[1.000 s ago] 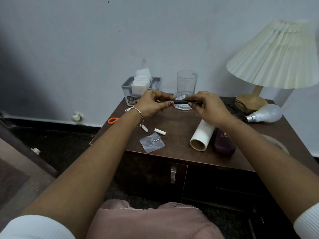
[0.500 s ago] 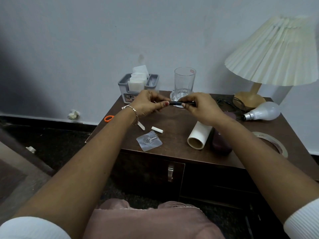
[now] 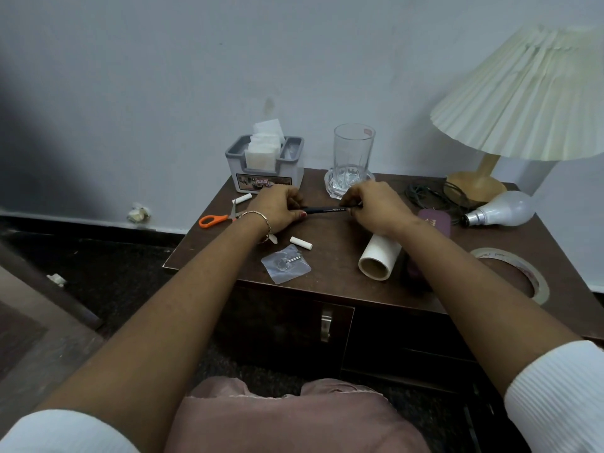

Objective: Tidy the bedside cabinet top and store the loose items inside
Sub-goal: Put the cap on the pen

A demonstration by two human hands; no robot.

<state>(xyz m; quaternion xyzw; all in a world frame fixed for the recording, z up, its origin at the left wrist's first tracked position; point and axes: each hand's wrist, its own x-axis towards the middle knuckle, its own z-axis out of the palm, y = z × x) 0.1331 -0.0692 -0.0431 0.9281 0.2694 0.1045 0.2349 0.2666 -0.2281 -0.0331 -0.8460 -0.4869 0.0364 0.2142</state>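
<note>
A person seated before a dark brown wooden bedside cabinet (image 3: 343, 237) holds a slim black pen with white lettering (image 3: 327, 209) between both hands, low over the middle of the top; whether it touches the wood cannot be told. The pen's long axis runs left to right, roughly parallel to the cabinet's front edge. The left hand (image 3: 277, 209) has its fingers curled round the left end, and the right hand (image 3: 376, 207) pinches the right end in bunched fingertips. Only the barrel between them shows. Neither hand is nearer: each has one end, so either could probably carry the pen away once the other lets go.

The cabinet door with its metal handle (image 3: 326, 323) is closed, below and between the two forearms, so storing the pen likely calls for one hand to come free first.

Other loose items lie around the hands:
- orange-handled scissors (image 3: 215, 220) at the left edge
- a short white stick (image 3: 300, 243)
- a clear plastic packet holding a small metal hook (image 3: 286, 263)
- a white plastic tube (image 3: 380, 256) under the right wrist
- a maroon case (image 3: 436, 220)
- a white light bulb (image 3: 503, 209)
- a ring of tape (image 3: 523, 273)

Along the wall stand a grey tissue holder (image 3: 264, 165), a clear glass tumbler (image 3: 354, 152) and a wooden lamp with a pleated cream shade (image 3: 523, 93). The tidying looks barely begun.
</note>
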